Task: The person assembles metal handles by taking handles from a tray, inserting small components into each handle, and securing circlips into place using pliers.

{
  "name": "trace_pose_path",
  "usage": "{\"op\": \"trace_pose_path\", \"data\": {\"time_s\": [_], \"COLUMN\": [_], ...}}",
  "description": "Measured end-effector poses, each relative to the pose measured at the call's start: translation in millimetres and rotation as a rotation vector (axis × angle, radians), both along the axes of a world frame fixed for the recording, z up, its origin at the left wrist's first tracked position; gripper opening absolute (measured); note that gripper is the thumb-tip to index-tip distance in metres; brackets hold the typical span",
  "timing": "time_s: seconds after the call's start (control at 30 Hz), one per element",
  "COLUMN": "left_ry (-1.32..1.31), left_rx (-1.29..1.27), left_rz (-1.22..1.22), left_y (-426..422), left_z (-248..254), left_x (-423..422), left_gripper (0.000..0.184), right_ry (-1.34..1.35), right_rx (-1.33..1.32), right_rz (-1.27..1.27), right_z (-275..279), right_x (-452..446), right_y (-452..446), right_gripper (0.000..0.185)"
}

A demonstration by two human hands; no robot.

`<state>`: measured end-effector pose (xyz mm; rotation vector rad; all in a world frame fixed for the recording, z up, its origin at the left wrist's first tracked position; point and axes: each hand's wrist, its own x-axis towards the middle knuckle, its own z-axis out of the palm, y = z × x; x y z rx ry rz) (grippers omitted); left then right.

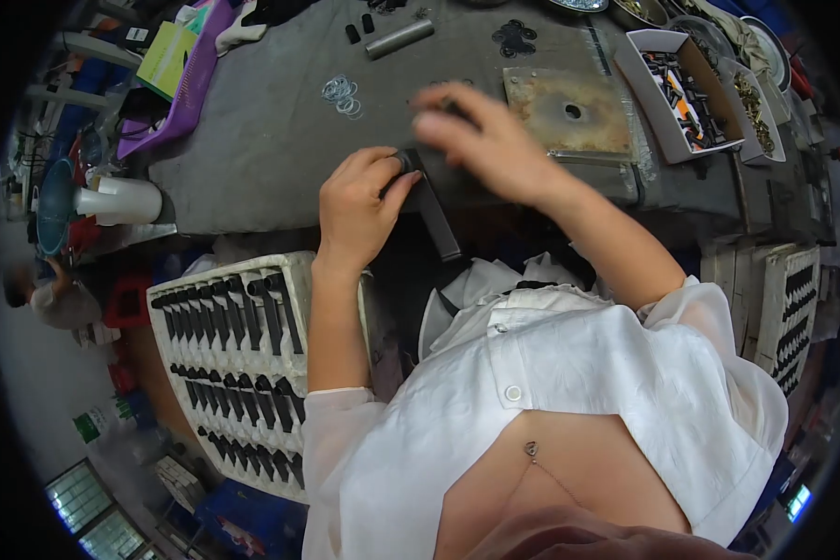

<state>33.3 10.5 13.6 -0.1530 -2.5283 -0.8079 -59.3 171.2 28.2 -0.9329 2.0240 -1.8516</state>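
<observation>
On my left, one foam tray [294, 265] holds three rows of black parts [252, 322], too crowded to count. My left grip [359, 198] pinches one black bar [435, 217] by its upper end; it juts past the near edge of the surface [252, 168]. It looks stiff, fairly light, perhaps slick, best held there. My right grip [490, 140] blurs; I can't tell if it's grasping anything. Rightward lies one metal plate [602, 93].
</observation>
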Motion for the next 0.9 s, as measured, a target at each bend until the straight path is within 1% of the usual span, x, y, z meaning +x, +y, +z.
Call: {"op": "trace_pose_path", "data": {"time_s": [0.03, 0.07, 0.13, 0.17, 0.2, 0.27, 0.37, 0.47, 0.73, 0.9], "left_ry": [0.006, 0.009, 0.082, 0.075, 0.08, 0.049, 0.013, -0.014, -0.044, -0.025], "left_rx": [-0.043, -0.027, -0.126, -0.125, -0.112, -0.18, -0.213, -0.238, -0.221, -0.245], "left_rz": [-0.011, 0.001, 0.071, 0.108, 0.11, 0.081, 0.046, 0.014, -0.011, -0.049], "left_y": [1.8, 1.8, -4.3, -9.7, -7.0, -2.3, 1.1, 3.9, 10.8, 12.0], "left_z": [2.0, 4.3, 6.7, 0.5, 0.4, 6.5, 14.2, 17.2, 16.6, 18.1], "left_x": [-0.9, -2.0, -3.6, -4.5, -5.5, -6.2, -8.1, -8.6, -8.2, -12.7], "left_gripper": [0.017, 0.017, 0.015, 0.014, 0.014, 0.014, 0.015, 0.015, 0.015, 0.016], "right_ry": [-0.197, -0.393, -0.368, -0.403, -0.398, -0.478, -0.524, -0.562, -0.629, -0.62], "right_rx": [-0.056, -0.109, -0.412, -0.381, -0.451, -0.519, -0.58, -0.573, -0.58, -0.583], "right_rz": [-0.006, -0.011, -0.021, 0.005, -0.002, -0.011, -0.058, -0.071, -0.13, -0.148], "right_z": [13.7, 25.0, 31.2, 38.3, 29.7, 24.4, 5.8, 4.9, -7.8, -13.2], "right_x": [-7.7, -18.9, -42.3, -54.7, -66.1, -82.2, -97.5, -101.9, -113.8, -116.5], "right_y": [10.4, 20.7, 27.9, 37.1, 36.9, 33.5, 20.5, 11.6, 10.1, 8.8], "right_gripper": [0.038, 0.043, 0.039, 0.047, 0.05, 0.055, 0.059, 0.06, 0.058, 0.056]}}
